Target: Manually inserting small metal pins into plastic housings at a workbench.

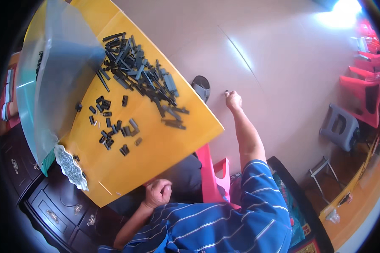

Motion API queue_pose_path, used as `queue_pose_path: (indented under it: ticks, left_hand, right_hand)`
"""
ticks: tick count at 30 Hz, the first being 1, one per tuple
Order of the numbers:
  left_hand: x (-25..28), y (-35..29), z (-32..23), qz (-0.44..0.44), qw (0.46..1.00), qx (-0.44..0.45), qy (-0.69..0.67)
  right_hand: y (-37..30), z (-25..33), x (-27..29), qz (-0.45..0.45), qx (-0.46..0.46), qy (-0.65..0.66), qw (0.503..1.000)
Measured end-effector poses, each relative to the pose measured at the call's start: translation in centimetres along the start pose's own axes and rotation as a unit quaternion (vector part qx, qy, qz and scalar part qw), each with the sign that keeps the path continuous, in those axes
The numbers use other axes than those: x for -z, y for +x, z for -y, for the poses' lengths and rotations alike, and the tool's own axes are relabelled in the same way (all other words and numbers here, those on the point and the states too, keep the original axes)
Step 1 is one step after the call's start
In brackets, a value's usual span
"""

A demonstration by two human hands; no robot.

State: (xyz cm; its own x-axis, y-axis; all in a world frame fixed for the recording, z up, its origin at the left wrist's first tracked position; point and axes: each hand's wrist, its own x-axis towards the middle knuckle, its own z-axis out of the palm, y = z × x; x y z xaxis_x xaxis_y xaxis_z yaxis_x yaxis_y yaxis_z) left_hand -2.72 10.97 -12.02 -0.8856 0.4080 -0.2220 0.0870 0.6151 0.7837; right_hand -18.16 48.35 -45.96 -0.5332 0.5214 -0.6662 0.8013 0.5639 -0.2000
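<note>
My right hand (233,100) reaches out past the table's right edge, over the floor. A small dark piece (226,91) sticks out from its pinched fingers, too small to name. Near the table's front edge, my left hand (158,193) is curled into a fist above my lap, and its inside is hidden. On the yellow table (156,156) lies a heap of flat, dark strip-like parts (135,67). Closer to me, several short black tube-like pieces (107,122) are scattered. A wavy-edged silver tray (58,148) with small metallic bits stands at the left edge.
A large translucent plastic sheet (67,63) covers the table's far left. Dark drawers (50,206) stand at lower left. A pink chair (209,177) is beside me, a grey sandal (201,87) by the table. A grey stool (340,126) and red chairs (363,90) are at right.
</note>
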Motion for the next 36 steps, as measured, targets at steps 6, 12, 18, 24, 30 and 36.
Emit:
queue_pose_path:
  ticks: [6,12,18,24,30,36]
  left_hand:
    - [0.2,-0.6,1.2,0.010,1.000,0.009,-0.005]
    - [0.4,0.7,1.1,0.076,0.993,0.046,-0.072]
    - [0.2,0.1,0.6,0.025,0.995,0.029,-0.090]
    - [1.6,-1.4,-1.1,-0.008,0.999,-0.045,-0.018]
    - [2.8,-4.4,-1.8,-0.083,0.991,-0.096,-0.033]
    - [5.1,-8.3,0.1,-0.162,0.983,-0.040,-0.077]
  right_hand:
    - [5.2,-1.2,-2.4,-0.005,0.045,-0.099,0.994]
    - [8.1,-4.2,-2.9,-0.009,0.095,-0.150,0.984]
    - [4.4,3.9,-5.1,0.106,0.092,0.128,0.982]
    - [-7.3,-0.3,-0.1,0.196,0.004,0.554,0.809]
    - [-8.9,-7.1,10.8,0.415,0.051,0.694,0.586]
    - [-15.5,-4.5,19.0,0.410,0.168,0.698,0.562]
